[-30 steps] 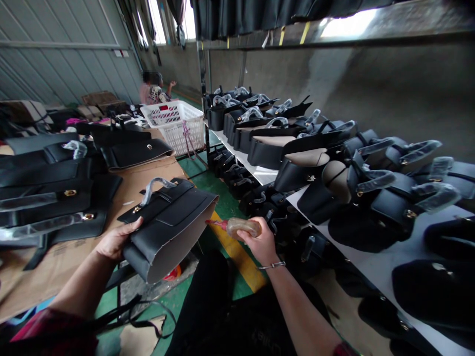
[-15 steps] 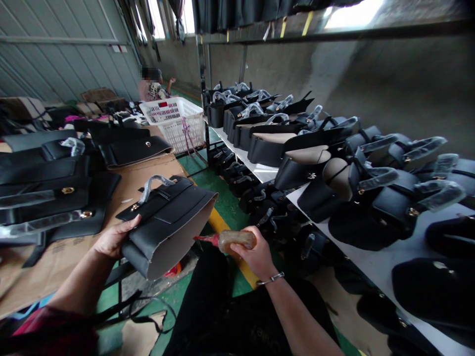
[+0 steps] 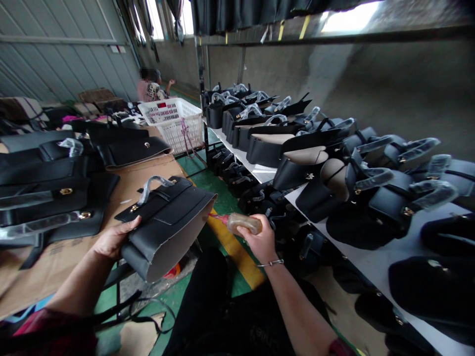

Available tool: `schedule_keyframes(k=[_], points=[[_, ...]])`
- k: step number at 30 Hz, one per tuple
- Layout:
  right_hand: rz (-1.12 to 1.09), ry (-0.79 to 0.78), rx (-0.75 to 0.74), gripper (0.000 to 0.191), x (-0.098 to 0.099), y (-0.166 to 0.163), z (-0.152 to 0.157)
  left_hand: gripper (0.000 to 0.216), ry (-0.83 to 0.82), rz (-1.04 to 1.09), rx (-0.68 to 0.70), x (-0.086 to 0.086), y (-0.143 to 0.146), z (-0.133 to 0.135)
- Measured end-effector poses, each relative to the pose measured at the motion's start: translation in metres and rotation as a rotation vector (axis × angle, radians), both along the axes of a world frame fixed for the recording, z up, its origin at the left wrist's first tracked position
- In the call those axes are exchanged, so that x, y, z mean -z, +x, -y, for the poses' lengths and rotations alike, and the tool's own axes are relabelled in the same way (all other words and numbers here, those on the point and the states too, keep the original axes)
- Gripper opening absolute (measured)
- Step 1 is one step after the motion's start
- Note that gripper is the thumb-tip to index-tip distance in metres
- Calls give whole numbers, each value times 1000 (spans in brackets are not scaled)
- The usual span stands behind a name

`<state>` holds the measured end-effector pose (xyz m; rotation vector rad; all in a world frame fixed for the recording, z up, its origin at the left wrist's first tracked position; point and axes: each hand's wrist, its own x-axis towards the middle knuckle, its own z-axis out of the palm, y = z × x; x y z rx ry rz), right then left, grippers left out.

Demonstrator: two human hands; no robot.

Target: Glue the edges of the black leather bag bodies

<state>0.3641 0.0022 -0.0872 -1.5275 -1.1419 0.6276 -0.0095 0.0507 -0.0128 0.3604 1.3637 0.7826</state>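
A black handbag (image 3: 174, 212) with a plastic-wrapped handle lies tilted at the table's edge, its open, pale-lined end turned towards my lap. My left hand (image 3: 118, 237) grips its near left side, thumb on top and fingers out of sight beneath. In my right hand (image 3: 261, 237) is a cloudy brown squeeze bottle (image 3: 243, 224) with a red nozzle, the fingers wrapped round it. The nozzle's thin tip points left at the right end of the bag's open edge; whether it touches, I cannot tell.
More black bags (image 3: 44, 193) are piled on the cardboard-covered table (image 3: 70, 257) at left. A rack shelf (image 3: 356, 247) crowded with bags runs along the right. Beyond the table stand a white plastic basket (image 3: 181, 131) and a person (image 3: 154, 89). A strap (image 3: 148, 299) hangs below the table.
My right hand has moved the bottle up and to the right, bringing its tip along the bag's open edge towards the upper right corner. The bag and my left hand have hardly moved.
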Motion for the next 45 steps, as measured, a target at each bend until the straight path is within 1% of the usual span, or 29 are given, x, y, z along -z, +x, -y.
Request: schedule_keyframes(k=[4, 9, 13, 17, 20, 23, 24, 26, 29, 32, 35, 38, 42, 45], points=[[-80, -87, -55, 34, 0, -6, 4, 46, 21, -2, -22, -3, 4, 1], [-210, -207, -107, 38, -2, -15, 22, 48, -1, -49, -85, -6, 10, 1], [-269, -282, -194, 39, 3, -22, 37, 53, -15, -29, -83, -8, 11, 0], [-335, -333, -246, 42, 7, -33, 52, 57, -16, -16, -63, -6, 10, 0], [-419, -392, -293, 43, 2, -43, 63, 64, -17, -16, -72, -6, 12, 1], [-496, -433, -336, 42, -5, -50, 70, 66, -12, -13, -84, -7, 14, 1], [-484, -428, -336, 41, -5, -51, 71, 66, -4, -12, -82, -7, 14, 2], [-379, -381, -301, 39, -4, -47, 69, 66, 16, -11, -74, -8, 15, 2], [-184, -268, -186, 37, 1, -35, 61, 68, 29, -21, -68, -9, 15, 3], [-128, -207, -99, 39, 3, -24, 52, 68, 24, -31, -62, -9, 15, 4], [-141, -193, -76, 40, 0, -20, 48, 66, 30, -26, -43, -8, 15, 5], [-180, -223, -101, 40, 0, -24, 48, 66, 33, -44, -46, -7, 15, 6], [-277, -319, -163, 42, 4, -35, 58, 67, 38, -58, -58, -7, 14, 6], [-411, -421, -247, 45, 6, -46, 72, 68, 54, -64, -51, -7, 14, 6]])
